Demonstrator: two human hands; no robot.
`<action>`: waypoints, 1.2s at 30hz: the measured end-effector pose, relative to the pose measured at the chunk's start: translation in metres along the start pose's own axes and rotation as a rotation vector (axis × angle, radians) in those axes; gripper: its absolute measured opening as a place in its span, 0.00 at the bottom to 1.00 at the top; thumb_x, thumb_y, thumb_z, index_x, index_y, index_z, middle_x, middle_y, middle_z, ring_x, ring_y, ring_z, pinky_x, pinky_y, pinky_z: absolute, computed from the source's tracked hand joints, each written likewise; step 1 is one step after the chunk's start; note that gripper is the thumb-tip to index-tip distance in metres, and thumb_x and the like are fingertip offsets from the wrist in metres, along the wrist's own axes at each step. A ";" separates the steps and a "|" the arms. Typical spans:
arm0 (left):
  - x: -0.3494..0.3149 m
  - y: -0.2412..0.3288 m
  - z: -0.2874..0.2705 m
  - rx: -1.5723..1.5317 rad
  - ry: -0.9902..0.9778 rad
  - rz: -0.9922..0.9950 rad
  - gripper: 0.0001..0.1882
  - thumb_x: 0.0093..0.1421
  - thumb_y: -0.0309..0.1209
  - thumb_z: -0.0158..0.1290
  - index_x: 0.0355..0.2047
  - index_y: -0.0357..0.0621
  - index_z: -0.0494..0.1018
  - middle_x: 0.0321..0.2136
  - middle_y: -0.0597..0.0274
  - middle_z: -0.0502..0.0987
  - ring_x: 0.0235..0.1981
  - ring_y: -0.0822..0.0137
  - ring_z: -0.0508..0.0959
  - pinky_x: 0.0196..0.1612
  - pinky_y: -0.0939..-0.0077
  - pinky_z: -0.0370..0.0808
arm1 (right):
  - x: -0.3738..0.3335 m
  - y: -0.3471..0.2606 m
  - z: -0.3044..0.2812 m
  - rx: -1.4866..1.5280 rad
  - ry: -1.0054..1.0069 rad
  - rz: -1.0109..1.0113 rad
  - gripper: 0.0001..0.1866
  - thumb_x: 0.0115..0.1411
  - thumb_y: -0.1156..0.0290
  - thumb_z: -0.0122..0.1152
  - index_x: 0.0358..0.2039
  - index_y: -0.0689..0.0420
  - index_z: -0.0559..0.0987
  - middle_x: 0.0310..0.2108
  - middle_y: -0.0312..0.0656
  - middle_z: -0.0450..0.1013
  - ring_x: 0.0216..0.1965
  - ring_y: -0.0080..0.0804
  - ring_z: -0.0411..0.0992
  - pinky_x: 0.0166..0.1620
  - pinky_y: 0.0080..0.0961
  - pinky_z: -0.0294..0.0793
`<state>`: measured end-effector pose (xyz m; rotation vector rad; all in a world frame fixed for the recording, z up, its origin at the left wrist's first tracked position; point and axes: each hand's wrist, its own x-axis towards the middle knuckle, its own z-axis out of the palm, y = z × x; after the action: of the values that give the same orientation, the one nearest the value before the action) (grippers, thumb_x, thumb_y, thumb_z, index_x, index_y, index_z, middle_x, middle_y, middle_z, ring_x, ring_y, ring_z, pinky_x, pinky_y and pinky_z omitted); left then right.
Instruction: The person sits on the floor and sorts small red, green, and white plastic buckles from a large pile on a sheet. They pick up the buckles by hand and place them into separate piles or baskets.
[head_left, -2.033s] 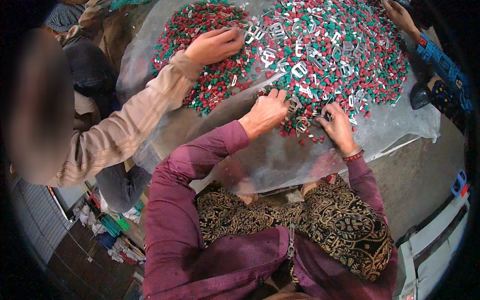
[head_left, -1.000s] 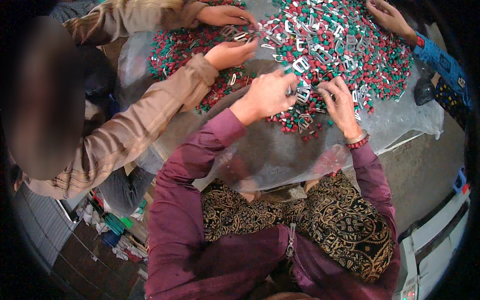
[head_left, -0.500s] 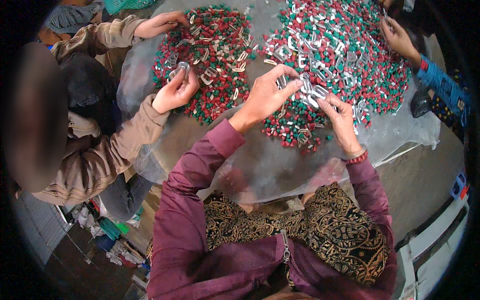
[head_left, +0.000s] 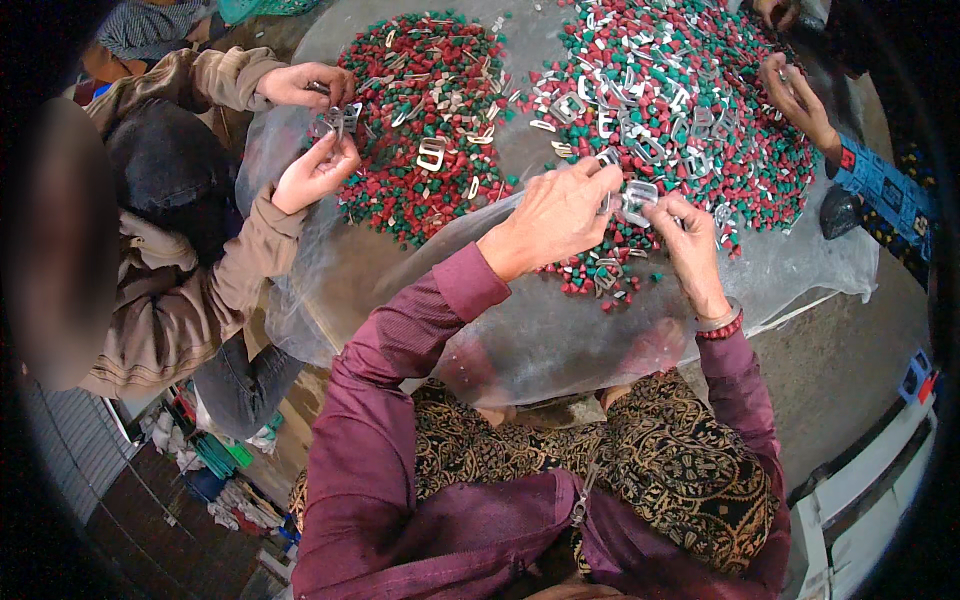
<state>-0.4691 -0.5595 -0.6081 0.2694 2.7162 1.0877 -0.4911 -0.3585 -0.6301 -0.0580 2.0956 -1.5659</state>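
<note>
My left hand is closed over some metal buckles, and parts of them poke out past its fingertips. Pinched between the thumb and finger of my right hand is a silver buckle, its open frame facing up. The two hands are close together above the near edge of a large pile of red, green and white small pieces. More silver buckles are scattered over that pile. How many buckles my left hand holds is hidden by the fingers.
A second pile of red and green pieces lies to the left. There a person in a brown sleeve holds buckles in both hands. At the right, another person's hand reaches over the pile. Clear plastic sheeting covers the table.
My left hand has moved slightly right and down, turning its back upward. My right hand has shifted slightly right, keeping its buckle. The left neighbour's hands have come together.
</note>
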 end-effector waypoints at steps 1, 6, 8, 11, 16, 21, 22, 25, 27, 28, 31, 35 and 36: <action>0.000 0.001 0.000 0.016 0.083 0.030 0.07 0.55 0.29 0.53 0.32 0.44 0.66 0.26 0.54 0.69 0.30 0.48 0.74 0.28 0.55 0.69 | 0.004 0.004 -0.001 -0.029 0.022 -0.023 0.08 0.56 0.72 0.60 0.27 0.64 0.76 0.23 0.32 0.68 0.28 0.17 0.61 0.33 0.18 0.61; 0.005 -0.002 0.000 -0.154 0.198 0.150 0.10 0.55 0.31 0.55 0.34 0.42 0.68 0.26 0.58 0.70 0.27 0.56 0.73 0.27 0.62 0.70 | 0.009 -0.004 -0.003 0.003 0.017 -0.041 0.10 0.57 0.69 0.61 0.38 0.60 0.80 0.29 0.31 0.73 0.28 0.17 0.66 0.30 0.17 0.63; 0.006 -0.011 0.001 -0.340 0.150 0.140 0.10 0.57 0.32 0.55 0.35 0.41 0.68 0.26 0.62 0.71 0.25 0.64 0.72 0.26 0.67 0.69 | 0.007 -0.013 -0.012 0.412 -0.160 0.207 0.12 0.59 0.69 0.59 0.42 0.59 0.78 0.29 0.30 0.73 0.26 0.14 0.66 0.26 0.15 0.60; 0.009 -0.010 -0.003 -0.718 -0.106 -0.125 0.08 0.60 0.32 0.54 0.35 0.42 0.69 0.26 0.70 0.71 0.22 0.81 0.67 0.22 0.82 0.65 | 0.002 -0.014 -0.013 0.682 -0.254 0.359 0.14 0.60 0.69 0.57 0.46 0.56 0.75 0.28 0.30 0.72 0.23 0.12 0.65 0.20 0.11 0.56; 0.006 -0.001 -0.006 -0.964 -0.122 -0.252 0.09 0.60 0.29 0.53 0.39 0.42 0.70 0.25 0.71 0.70 0.20 0.82 0.65 0.20 0.85 0.63 | -0.006 -0.019 -0.003 0.842 -0.323 0.435 0.09 0.59 0.70 0.58 0.40 0.56 0.74 0.27 0.31 0.72 0.22 0.15 0.69 0.18 0.12 0.58; 0.002 -0.008 -0.004 -0.875 -0.063 -0.179 0.12 0.59 0.28 0.54 0.43 0.43 0.71 0.26 0.72 0.68 0.21 0.82 0.65 0.21 0.86 0.63 | -0.004 -0.006 -0.007 0.698 -0.347 0.396 0.12 0.57 0.72 0.58 0.43 0.56 0.73 0.31 0.34 0.75 0.23 0.16 0.71 0.19 0.10 0.60; 0.002 -0.009 -0.006 -0.835 -0.074 -0.169 0.12 0.59 0.29 0.54 0.43 0.42 0.72 0.26 0.72 0.68 0.22 0.82 0.66 0.23 0.86 0.63 | -0.003 -0.008 -0.008 0.674 -0.341 0.384 0.13 0.57 0.72 0.58 0.43 0.56 0.73 0.31 0.34 0.74 0.23 0.16 0.71 0.19 0.10 0.60; 0.002 -0.012 -0.007 -0.715 -0.051 -0.097 0.11 0.58 0.29 0.55 0.41 0.42 0.74 0.25 0.72 0.68 0.26 0.81 0.66 0.29 0.85 0.64 | -0.003 -0.015 -0.011 0.601 -0.338 0.305 0.15 0.57 0.73 0.58 0.45 0.58 0.73 0.31 0.34 0.73 0.25 0.16 0.70 0.21 0.10 0.61; 0.002 -0.011 -0.010 -0.660 -0.049 -0.063 0.11 0.57 0.29 0.56 0.41 0.42 0.74 0.25 0.71 0.68 0.27 0.80 0.66 0.30 0.83 0.65 | -0.002 -0.015 -0.011 0.523 -0.323 0.250 0.15 0.56 0.74 0.58 0.45 0.59 0.72 0.31 0.34 0.73 0.26 0.16 0.70 0.24 0.11 0.63; 0.000 -0.011 -0.010 -0.634 -0.047 -0.051 0.11 0.57 0.29 0.56 0.40 0.42 0.74 0.25 0.71 0.68 0.28 0.80 0.66 0.31 0.83 0.65 | -0.003 -0.014 -0.010 0.484 -0.318 0.226 0.15 0.56 0.74 0.58 0.45 0.59 0.72 0.31 0.34 0.73 0.26 0.16 0.70 0.25 0.12 0.65; -0.001 -0.010 -0.006 -0.624 -0.104 0.003 0.10 0.56 0.28 0.56 0.39 0.42 0.74 0.27 0.70 0.70 0.29 0.78 0.67 0.34 0.80 0.66 | -0.004 -0.017 -0.011 0.450 -0.386 0.136 0.12 0.56 0.75 0.59 0.41 0.59 0.74 0.32 0.33 0.72 0.30 0.17 0.69 0.33 0.16 0.69; -0.006 -0.011 -0.014 -0.770 -0.300 0.002 0.10 0.56 0.27 0.57 0.39 0.40 0.73 0.31 0.68 0.73 0.36 0.78 0.69 0.41 0.79 0.68 | -0.007 -0.021 -0.018 0.390 -0.498 0.098 0.09 0.56 0.75 0.59 0.38 0.60 0.76 0.33 0.32 0.72 0.33 0.18 0.69 0.35 0.18 0.69; -0.007 -0.014 -0.015 -0.819 -0.334 0.025 0.11 0.56 0.27 0.57 0.39 0.40 0.73 0.32 0.68 0.73 0.37 0.78 0.70 0.42 0.79 0.68 | -0.007 -0.022 -0.019 0.368 -0.523 0.093 0.09 0.56 0.75 0.59 0.38 0.61 0.77 0.33 0.32 0.72 0.34 0.18 0.69 0.35 0.18 0.69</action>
<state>-0.4679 -0.5808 -0.6059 0.3036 1.7972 1.8402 -0.4992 -0.3467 -0.6042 -0.2121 1.3771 -1.6395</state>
